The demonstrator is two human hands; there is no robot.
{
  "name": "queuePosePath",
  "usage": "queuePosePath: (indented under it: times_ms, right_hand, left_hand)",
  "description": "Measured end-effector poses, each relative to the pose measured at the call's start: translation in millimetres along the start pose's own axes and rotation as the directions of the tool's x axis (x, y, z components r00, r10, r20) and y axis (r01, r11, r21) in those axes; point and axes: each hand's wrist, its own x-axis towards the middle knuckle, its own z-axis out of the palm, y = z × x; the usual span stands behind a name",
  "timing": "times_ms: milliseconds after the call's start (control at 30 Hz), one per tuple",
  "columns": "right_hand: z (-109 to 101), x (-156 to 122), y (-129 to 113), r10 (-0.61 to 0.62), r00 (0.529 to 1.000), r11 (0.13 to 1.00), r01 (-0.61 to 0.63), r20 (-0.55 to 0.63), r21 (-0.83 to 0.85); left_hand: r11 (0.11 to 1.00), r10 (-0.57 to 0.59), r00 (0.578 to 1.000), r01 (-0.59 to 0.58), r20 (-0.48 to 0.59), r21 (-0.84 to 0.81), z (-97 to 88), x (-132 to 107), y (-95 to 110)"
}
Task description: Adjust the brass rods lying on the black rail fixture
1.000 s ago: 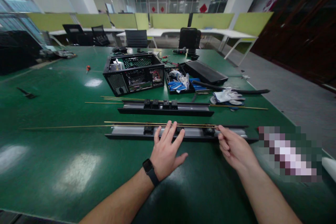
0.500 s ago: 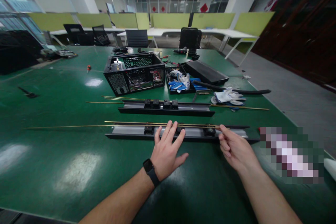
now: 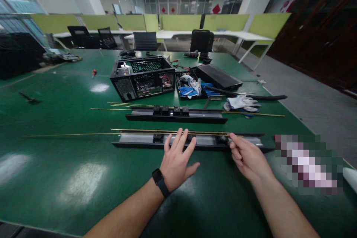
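Observation:
Across the nearer black rail (image 3: 136, 145) lie thin brass rods (image 3: 139, 131), running left to right over small black blocks (image 3: 158, 136) set in its channel. My left hand (image 3: 178, 160), with a black watch at the wrist, rests over the rail's middle. Its fingers are spread, the tips at the rods, and one block is partly covered by them. At the rods' right end my right hand (image 3: 245, 154) is closed, thumb and forefinger pinching a rod beside the right-hand block (image 3: 222, 139). Its other fingers are curled.
A second black rail (image 3: 178, 119) with several blocks and brass rods lies behind. Farther back are an open computer case (image 3: 145, 78), a box of gloves (image 3: 191, 87), a black panel (image 3: 219, 75) and white gloves (image 3: 242, 102). A pixelated patch covers something at right.
My right hand has shifted slightly to the left, still pinching at the rods' right end. The left hand stays where it was.

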Motion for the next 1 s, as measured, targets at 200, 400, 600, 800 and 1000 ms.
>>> queuePosePath:
  times_ms: [200,400,600,800,1000]
  right_hand:
    - [-0.1,0.2,-1.2,-0.007,0.999,0.998,0.009,-0.036,0.057]
    - [-1.0,1.3,-3.1,0.017,0.999,0.994,-0.011,-0.051,0.111]
    - [-1.6,0.3,-8.4,0.046,0.992,0.986,-0.027,-0.115,0.164]
    - [0.3,-2.1,-2.8,0.014,0.999,0.997,-0.011,-0.042,0.078]
    - [5.6,-5.0,-1.4,0.005,1.000,1.000,-0.005,-0.022,0.030]
  left_hand:
    - [1.000,0.002,1.000,-0.002,-0.004,-0.001,0.5,-0.4,-0.2]
    - [1.000,0.002,1.000,-0.002,-0.003,-0.004,-1.0,0.6,0.1]
    - [1.000,0.000,1.000,0.000,-0.003,-0.002,-0.7,0.8,0.0]
    - [1.000,-0.002,1.000,0.002,-0.004,-0.005,-0.2,0.5,0.1]
    - [1.000,0.004,1.000,-0.004,0.001,0.003,-1.3,0.8,-0.1]
